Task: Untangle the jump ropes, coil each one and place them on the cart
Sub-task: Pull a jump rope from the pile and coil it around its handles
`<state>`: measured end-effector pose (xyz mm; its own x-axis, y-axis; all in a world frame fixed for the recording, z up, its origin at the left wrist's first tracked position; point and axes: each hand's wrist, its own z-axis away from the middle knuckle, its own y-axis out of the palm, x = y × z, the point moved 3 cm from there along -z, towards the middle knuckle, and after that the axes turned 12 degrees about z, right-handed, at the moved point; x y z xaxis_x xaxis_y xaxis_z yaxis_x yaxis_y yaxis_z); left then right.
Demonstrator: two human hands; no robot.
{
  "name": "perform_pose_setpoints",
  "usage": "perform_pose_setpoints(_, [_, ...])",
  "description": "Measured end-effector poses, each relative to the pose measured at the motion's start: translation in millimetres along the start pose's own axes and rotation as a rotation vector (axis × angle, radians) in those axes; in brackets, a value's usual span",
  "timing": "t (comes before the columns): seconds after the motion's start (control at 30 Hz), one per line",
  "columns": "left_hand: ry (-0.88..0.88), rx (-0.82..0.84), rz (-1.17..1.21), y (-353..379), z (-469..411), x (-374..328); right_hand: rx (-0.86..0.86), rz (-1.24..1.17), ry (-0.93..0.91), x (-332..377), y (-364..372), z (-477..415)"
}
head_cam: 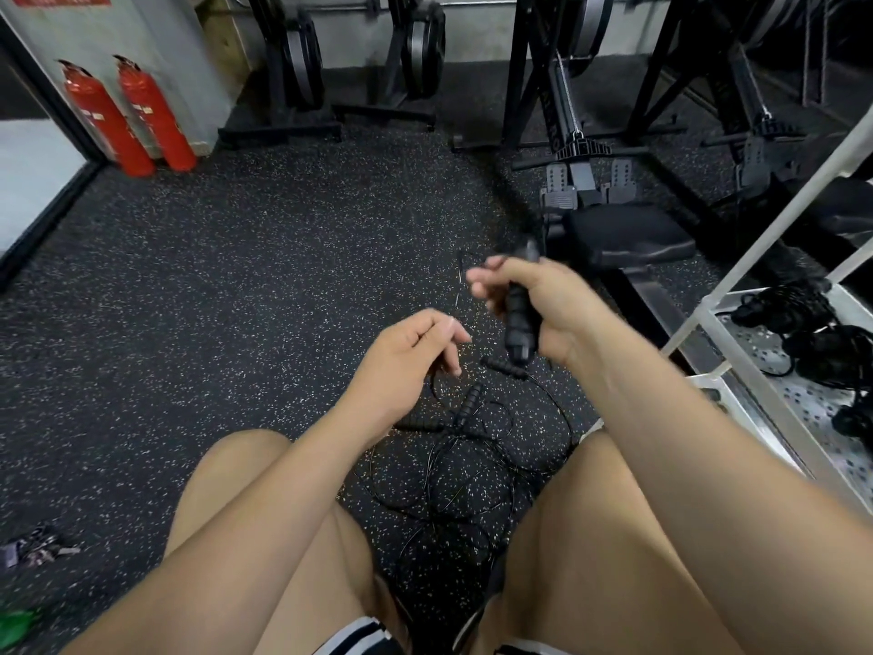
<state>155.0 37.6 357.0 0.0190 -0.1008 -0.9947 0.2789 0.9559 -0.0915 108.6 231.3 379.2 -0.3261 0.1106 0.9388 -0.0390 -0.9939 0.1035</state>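
Right hand [529, 300]: raised above the floor, fingers curled tight round a black ribbed handle [518, 319]. The handle stands nearly upright, its butt end pointing down; the top is blurred.
Left hand [415, 352]: lower and just left of the right hand, apart from it. Fingers loosely bent, pointing right. A thin cord arcs just under the fingertips; we cannot tell whether it is pinched.
Ropes [453, 470]: a loose black tangle of thin cords on the floor [236, 286], between the person's knees, loops crossing one another.
Loose handles: three we can count lying on the floor below the hands, one just under the held handle [504, 364], one slanting in the middle [470, 399], one by the left wrist [420, 425].
Cart [812, 408]: at the right edge of the floor, metal with perforated shelves and pale rails.
Coils [793, 319]: black rope bundles lying on the cart's shelf.
Extinguishers [132, 120]: two, red, leaning at the far left wall.
Rower [623, 234]: black seat and footplates on the far side of the hands.
Keys [38, 550]: small bunch on the floor, near left.
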Motion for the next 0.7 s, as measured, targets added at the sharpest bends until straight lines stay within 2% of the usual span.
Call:
perform_pose_setpoints(0.13, [0.039,-0.050,0.142,-3,-17,-22,0.046,0.147,0.011,-48,16,13])
perform_pose_setpoints(0.33, [0.020,-0.068,0.287,-1,-36,-33,0.088,0.113,-0.060,-85,39,27])
perform_pose_setpoints(0.43, [0.066,-0.070,0.321,-4,-44,-41,0.026,0.277,-0.106,-92,39,31])
perform_pose_setpoints(0.57, [0.066,-0.180,0.424,-18,-59,-42,-0.084,0.553,-0.165,-88,36,39])
perform_pose_setpoints(0.63, [0.027,-0.243,0.483,-28,-69,-31,-0.094,0.607,-0.185,-81,36,42])
perform_pose_setpoints(0.7, [-0.065,-0.302,0.507,-35,-76,-14,-0.055,0.558,-0.197,-70,37,45])
